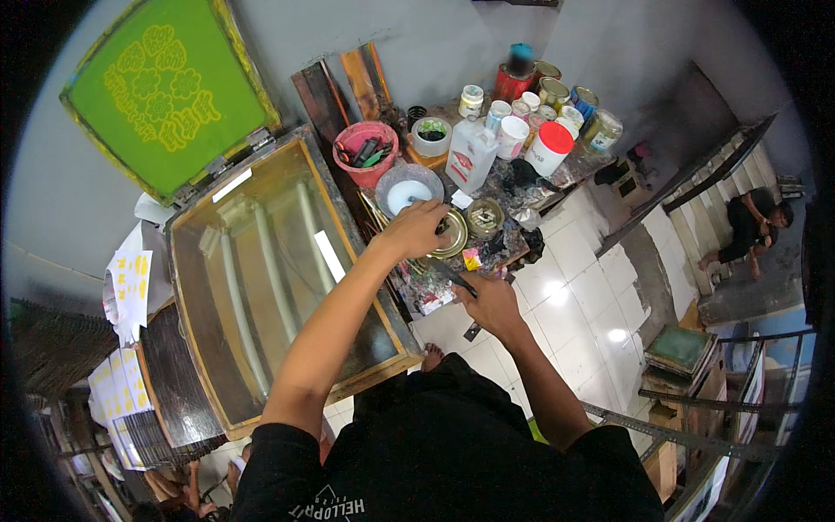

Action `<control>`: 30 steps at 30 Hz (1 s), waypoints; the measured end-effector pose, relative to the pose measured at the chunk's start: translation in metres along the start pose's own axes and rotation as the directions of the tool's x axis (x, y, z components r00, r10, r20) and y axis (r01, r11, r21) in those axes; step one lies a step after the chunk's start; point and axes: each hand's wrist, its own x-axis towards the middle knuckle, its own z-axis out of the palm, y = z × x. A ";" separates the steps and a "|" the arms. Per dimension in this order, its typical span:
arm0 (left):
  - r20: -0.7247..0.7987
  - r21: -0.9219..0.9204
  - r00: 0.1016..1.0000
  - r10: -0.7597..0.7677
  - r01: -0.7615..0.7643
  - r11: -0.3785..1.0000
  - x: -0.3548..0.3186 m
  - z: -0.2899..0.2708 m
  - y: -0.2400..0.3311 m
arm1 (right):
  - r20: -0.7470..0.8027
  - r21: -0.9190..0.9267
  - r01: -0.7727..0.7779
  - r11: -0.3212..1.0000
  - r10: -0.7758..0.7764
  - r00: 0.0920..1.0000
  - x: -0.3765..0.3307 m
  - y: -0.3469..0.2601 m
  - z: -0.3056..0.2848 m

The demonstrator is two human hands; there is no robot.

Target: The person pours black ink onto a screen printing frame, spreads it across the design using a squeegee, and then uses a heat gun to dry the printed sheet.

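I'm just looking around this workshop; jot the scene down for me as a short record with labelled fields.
Left hand: palm down at a round golden tin; grip unclear
Right hand: closed around a dark-handled tool
Beside the tin: glass jar, bowl with something white in it
Farther back: pink bucket of small items, white bottle, red-lidded tub
To the left: glass-topped box with tubes inside, raised green panel with yellow flower pattern
Far right: person by the stairs
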 end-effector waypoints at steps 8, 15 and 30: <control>0.287 0.305 0.944 -0.162 0.071 0.950 0.024 -0.030 0.045 | -0.121 -0.072 0.154 0.985 -0.162 0.979 0.025 0.006 0.023; 0.219 0.342 0.966 -0.140 0.059 0.938 0.024 -0.017 0.042 | -0.376 -0.250 0.384 0.889 -0.454 0.807 0.025 0.035 0.057; 0.220 0.353 0.958 -0.186 0.100 0.930 0.034 -0.013 0.044 | -0.283 -0.174 0.199 0.965 -0.242 0.928 0.019 0.008 0.050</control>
